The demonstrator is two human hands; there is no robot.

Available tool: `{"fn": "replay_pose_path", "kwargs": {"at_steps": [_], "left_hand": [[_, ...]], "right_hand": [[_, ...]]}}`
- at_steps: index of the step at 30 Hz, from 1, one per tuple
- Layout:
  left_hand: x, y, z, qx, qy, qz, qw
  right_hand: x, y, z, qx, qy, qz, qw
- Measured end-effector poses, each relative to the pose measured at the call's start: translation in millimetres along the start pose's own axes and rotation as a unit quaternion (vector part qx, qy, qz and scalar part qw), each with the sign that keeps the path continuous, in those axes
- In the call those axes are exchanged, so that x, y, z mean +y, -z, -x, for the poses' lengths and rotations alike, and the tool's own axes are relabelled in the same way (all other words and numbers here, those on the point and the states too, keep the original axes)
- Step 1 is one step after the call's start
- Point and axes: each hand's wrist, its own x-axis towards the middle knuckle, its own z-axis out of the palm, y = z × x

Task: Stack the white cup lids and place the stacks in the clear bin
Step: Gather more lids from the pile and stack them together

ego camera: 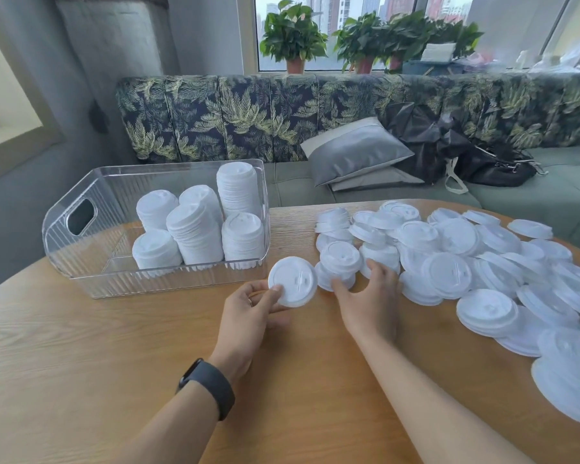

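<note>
On the wooden desk, the clear bin holds six lid stacks. The left hand pinches one white lid. The right hand, fingers spread, touches a short stack beside the loose lid pile. No writing is legible.

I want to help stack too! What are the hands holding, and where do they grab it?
The left hand pinches one white lid by its near-left rim. The right hand only reaches toward the pile.

Head-worn view, forward-down over table
</note>
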Motion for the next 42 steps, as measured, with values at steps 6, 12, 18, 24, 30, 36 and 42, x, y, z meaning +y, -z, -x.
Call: {"fn": "replay_pose_path", "kwargs": {"at_steps": [6,12,18,24,30,36,42], "left_hand": [[1,-4,-10,0.003,-0.012,-0.002,1.000],[0,-4,-9,0.001,-0.015,0.009,1.000],[0,-3,-3,0.020,-0.007,0.049,0.999],[1,0,16,0.014,-0.004,0.068,0.998],[1,3,47,-0.004,0.012,0.063,0.998],[0,9,79,-0.022,0.027,0.060,0.998],[-2,11,99,-0.024,0.036,0.048,0.998]], "right_hand": [[-4,-16,-18,0.018,-0.012,0.010,1.000],[-9,-21,-23,0.023,-0.016,0.034,0.999],[-6,-13,-11,0.035,0.022,-0.100,0.994],[-5,17,24,-0.051,0.037,-0.231,0.971],[7,40,54,-0.171,-0.025,-0.306,0.936],[10,66,81,-0.237,-0.062,-0.356,0.902],[15,80,98,-0.274,-0.104,-0.353,0.889]]}}
